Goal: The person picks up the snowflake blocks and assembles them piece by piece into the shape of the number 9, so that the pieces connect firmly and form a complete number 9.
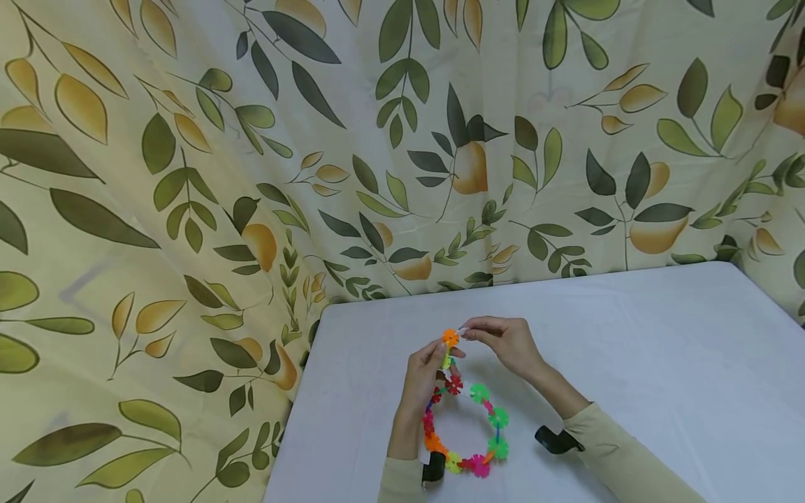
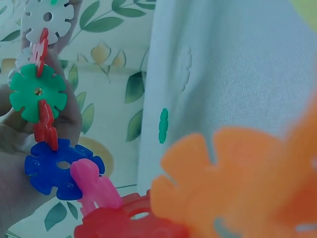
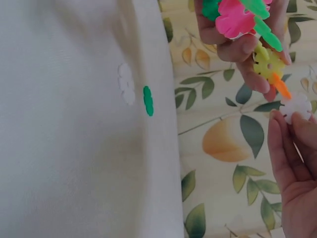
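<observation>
A chain of colourful notched plastic discs (image 1: 481, 466) curves in a loop open at the top. My left hand (image 1: 418, 377) pinches its upper end, below an orange disc (image 1: 450, 337). In the right wrist view, my right hand (image 3: 297, 153) pinches a white disc (image 3: 295, 107) between thumb and fingers, right at an orange disc seen edge-on (image 3: 282, 86). A yellow disc (image 3: 269, 64) adjoins that orange one. Green (image 2: 38, 93), blue (image 2: 62, 168) and red discs (image 2: 131, 218) pass close before the left wrist camera; a blurred orange disc hides part of that view.
A white cloth covers the table (image 1: 629, 349). Near one edge lie a loose green disc (image 3: 148, 101) and a loose white disc (image 3: 126, 84). A leaf-patterned curtain (image 1: 402, 175) hangs behind and to the left. Black wrist straps (image 1: 558, 440) sit by both sleeves.
</observation>
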Motion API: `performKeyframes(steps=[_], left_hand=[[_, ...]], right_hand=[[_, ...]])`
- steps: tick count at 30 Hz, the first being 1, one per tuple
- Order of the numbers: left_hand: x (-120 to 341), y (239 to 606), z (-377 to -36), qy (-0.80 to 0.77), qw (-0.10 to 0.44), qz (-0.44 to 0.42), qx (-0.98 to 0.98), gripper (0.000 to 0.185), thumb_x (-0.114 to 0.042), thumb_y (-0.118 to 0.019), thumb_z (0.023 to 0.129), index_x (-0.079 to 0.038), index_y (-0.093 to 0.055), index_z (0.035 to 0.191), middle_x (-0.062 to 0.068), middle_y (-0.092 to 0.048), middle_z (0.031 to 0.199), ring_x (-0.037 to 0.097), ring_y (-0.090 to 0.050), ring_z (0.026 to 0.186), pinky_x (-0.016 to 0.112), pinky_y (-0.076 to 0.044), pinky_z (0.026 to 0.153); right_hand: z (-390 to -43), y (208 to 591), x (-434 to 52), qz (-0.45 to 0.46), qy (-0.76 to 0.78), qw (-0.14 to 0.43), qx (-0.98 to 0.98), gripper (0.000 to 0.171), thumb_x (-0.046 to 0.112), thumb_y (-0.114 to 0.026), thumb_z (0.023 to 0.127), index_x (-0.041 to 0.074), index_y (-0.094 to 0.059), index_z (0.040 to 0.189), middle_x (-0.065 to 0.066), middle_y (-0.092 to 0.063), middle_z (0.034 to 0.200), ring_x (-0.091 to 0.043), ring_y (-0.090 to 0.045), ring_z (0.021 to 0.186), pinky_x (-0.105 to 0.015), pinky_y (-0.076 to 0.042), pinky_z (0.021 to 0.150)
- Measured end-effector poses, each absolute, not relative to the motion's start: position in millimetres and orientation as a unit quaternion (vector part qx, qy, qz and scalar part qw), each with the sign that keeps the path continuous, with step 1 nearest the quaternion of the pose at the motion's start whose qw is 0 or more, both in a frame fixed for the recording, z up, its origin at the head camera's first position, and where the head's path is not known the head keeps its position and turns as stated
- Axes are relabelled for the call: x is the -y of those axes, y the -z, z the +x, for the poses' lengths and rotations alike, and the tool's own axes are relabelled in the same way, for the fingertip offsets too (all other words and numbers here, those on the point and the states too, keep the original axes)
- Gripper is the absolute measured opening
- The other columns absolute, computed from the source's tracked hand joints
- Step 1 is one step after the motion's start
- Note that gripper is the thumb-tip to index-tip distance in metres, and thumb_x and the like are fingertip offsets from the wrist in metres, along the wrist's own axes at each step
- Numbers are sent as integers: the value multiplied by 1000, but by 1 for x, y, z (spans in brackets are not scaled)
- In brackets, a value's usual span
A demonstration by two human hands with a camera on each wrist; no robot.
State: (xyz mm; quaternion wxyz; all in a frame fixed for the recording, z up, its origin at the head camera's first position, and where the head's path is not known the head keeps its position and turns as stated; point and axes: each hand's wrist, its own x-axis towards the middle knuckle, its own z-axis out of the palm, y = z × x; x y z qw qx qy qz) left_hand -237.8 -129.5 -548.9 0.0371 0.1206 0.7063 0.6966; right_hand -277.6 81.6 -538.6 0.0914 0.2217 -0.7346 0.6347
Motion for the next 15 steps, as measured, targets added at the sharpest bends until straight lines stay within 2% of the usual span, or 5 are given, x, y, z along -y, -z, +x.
performKeyframes(steps=[4, 10, 15], left_hand=[[130, 548, -236, -700, 34, 116, -703, 38, -35, -49, 112, -11, -72, 129, 25, -73, 110, 12, -65, 70, 22, -53, 62], [130, 550, -236, -700, 31, 111, -705, 36, -34, -51, 111, -9, -75, 121, 12, -76, 101, 13, -65, 68, 24, -53, 63], [131, 551, -236, -700, 33, 114, -704, 38, -34, -50, 111, -7, -74, 123, 26, -72, 107, 12, -65, 69, 24, -53, 63]], right_hand=[[-278, 542, -81, 233, -626, 104, 737, 17, 3, -74, 95, 7, -81, 110, -7, -79, 102, -19, -78, 94, -24, -60, 82], [-277, 542, -79, 252, -621, 119, 733, 18, -3, -72, 94, 2, -80, 109, -12, -79, 103, -25, -78, 94, -21, -59, 82], [-278, 543, -79, 255, -629, 117, 725, 18, -3, -72, 94, 3, -80, 109, -11, -79, 103, -26, -78, 94, -23, -59, 82]])
